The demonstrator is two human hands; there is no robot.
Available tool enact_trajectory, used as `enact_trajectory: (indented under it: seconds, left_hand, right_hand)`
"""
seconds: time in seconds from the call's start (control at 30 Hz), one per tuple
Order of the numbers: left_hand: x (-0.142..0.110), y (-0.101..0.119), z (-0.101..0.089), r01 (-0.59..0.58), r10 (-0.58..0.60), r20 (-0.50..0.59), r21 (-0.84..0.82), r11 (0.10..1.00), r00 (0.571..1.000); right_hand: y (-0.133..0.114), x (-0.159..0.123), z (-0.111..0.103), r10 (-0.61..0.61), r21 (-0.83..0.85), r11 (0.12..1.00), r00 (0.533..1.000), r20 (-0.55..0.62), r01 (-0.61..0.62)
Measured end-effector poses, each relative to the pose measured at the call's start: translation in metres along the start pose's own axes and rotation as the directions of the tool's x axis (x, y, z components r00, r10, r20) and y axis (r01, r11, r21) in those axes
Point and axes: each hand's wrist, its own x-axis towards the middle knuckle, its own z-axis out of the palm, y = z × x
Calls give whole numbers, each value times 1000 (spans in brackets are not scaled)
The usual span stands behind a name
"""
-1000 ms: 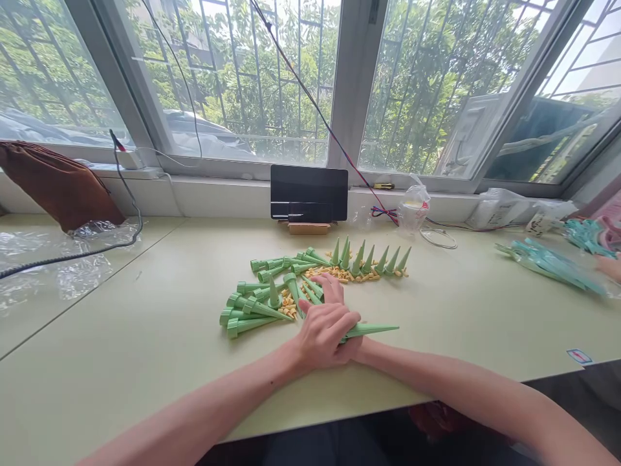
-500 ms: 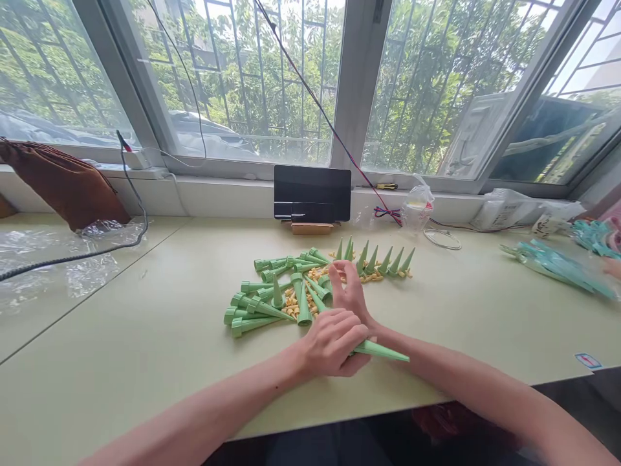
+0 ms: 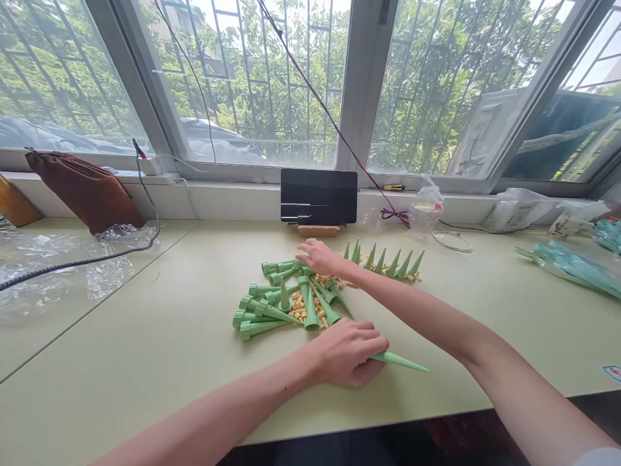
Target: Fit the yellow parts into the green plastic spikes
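Note:
My left hand [image 3: 353, 353] is closed around a green plastic watering spike [image 3: 402, 361], its tapered tip pointing right over the table's front part. My right hand [image 3: 320, 257] reaches across to the back of a pile of green spikes [image 3: 269, 309]. Its fingers look stretched and slightly apart, over the rear spikes; whether they touch one is hard to see. Small tan pieces [image 3: 299, 304] lie among the spikes. One spike [image 3: 284, 296] stands upright in the pile, and several more upright spikes [image 3: 394, 264] form a row behind my right forearm.
A black tablet [image 3: 319, 197] rests on a stand near the windowsill. Clear plastic wrap [image 3: 63, 265], a dark cable [image 3: 97, 257] and a brown pouch [image 3: 87, 193] are at the left. Teal plastic packets [image 3: 575, 266] lie at the right; a bagged cup [image 3: 427, 210] stands at the back.
My right hand has moved left and away from me, from beside my left hand to the rear spikes. My left hand still grips its spike, and the view has shifted slightly.

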Motion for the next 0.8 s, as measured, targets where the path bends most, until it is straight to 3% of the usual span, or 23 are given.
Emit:
enact_trajectory:
  seconds: [0.13, 0.33, 0.5, 0.8]
  left_hand:
    - [-1, -1, 1, 23, -23, 6, -33, 999, 1000]
    - [0, -2, 1, 70, -69, 17, -74, 995, 998]
    - [1, -3, 0, 150, -147, 34, -84, 985, 989]
    - [0, -5, 0, 206, -204, 31, -88, 975, 978]
  right_hand:
    - [3, 15, 7, -23, 24, 999, 998, 64, 21]
    - [-4, 14, 17, -69, 55, 996, 992, 102, 64]
    - [-16, 8, 13, -146, 127, 984, 978, 151, 128]
    - [-26, 0, 6, -150, 174, 978, 966, 211, 114]
